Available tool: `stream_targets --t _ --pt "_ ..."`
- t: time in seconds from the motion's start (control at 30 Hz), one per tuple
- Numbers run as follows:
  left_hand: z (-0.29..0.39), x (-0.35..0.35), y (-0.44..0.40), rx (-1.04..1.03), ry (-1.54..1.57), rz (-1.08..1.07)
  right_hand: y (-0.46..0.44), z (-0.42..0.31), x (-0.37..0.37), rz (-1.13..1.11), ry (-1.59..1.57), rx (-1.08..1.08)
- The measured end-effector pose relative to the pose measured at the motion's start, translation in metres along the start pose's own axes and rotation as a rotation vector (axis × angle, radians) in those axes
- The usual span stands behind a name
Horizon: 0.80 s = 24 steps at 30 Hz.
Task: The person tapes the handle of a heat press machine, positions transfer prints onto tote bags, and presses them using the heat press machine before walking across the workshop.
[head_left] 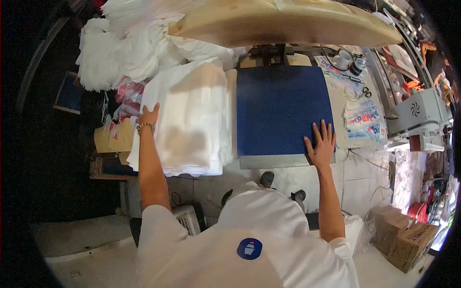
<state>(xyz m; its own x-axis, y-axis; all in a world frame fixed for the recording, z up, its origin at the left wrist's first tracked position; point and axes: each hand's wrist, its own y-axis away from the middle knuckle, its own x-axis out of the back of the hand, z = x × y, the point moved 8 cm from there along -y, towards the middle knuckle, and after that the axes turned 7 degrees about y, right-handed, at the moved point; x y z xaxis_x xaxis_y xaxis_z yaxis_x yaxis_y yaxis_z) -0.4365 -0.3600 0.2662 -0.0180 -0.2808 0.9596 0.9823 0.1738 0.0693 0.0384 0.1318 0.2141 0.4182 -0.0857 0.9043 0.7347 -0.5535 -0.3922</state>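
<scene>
My left hand (pixel 150 116), with a beaded bracelet at the wrist, rests at the left edge of a tall stack of flat white sheets (pixel 192 105). Its thumb and fingers are apart; whether a fingertip hooks under the top sheet is too small to tell. My right hand (pixel 321 148) lies flat with spread fingers on the lower right part of a dark blue rectangular pad (pixel 283 110). The pad is the lower bed of what looks like a heat press, and no sheet covers it. Above its far end hangs a large tan board (pixel 288 24).
Bundles of white cloth (pixel 120 53) pile up at the back left. Printed transfer sheets (pixel 362 120), scissors (pixel 367 92) and a white mug (pixel 342 59) lie right of the pad. A grey machine (pixel 415 113) stands far right, cardboard boxes (pixel 403 235) on the floor.
</scene>
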Motion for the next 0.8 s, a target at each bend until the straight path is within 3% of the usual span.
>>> stream_targets --t 0.07,0.17,0.23,0.3,0.47,0.63,0.73,0.8 --pt "-0.019 0.009 -0.028 0.075 0.028 0.145 0.0 -0.001 0.0 0.003 -0.017 0.008" --pt "-0.094 -0.061 -0.152 -0.093 0.323 -0.095 -0.001 0.004 0.0 -0.001 -0.018 -0.002" --pt "-0.093 -0.044 -0.128 -0.054 0.363 0.011 0.002 0.003 -0.001 -0.022 -0.025 0.016" --pt "-0.057 0.018 -0.066 -0.034 0.144 0.216 0.0 0.001 0.0 0.013 -0.035 0.017" --pt "-0.056 0.04 -0.076 -0.073 -0.018 0.32 0.0 0.002 -0.003 0.04 -0.029 0.045" --pt "-0.058 0.042 -0.13 -0.521 0.083 0.117 0.005 0.01 -0.002 0.034 -0.059 -0.011" --pt "-0.024 0.07 -0.094 -0.603 0.241 -0.065 0.004 0.012 0.001 0.04 -0.094 -0.026" --pt "0.008 0.103 -0.032 -0.859 0.574 0.02 0.005 0.015 0.0 0.049 -0.095 -0.045"
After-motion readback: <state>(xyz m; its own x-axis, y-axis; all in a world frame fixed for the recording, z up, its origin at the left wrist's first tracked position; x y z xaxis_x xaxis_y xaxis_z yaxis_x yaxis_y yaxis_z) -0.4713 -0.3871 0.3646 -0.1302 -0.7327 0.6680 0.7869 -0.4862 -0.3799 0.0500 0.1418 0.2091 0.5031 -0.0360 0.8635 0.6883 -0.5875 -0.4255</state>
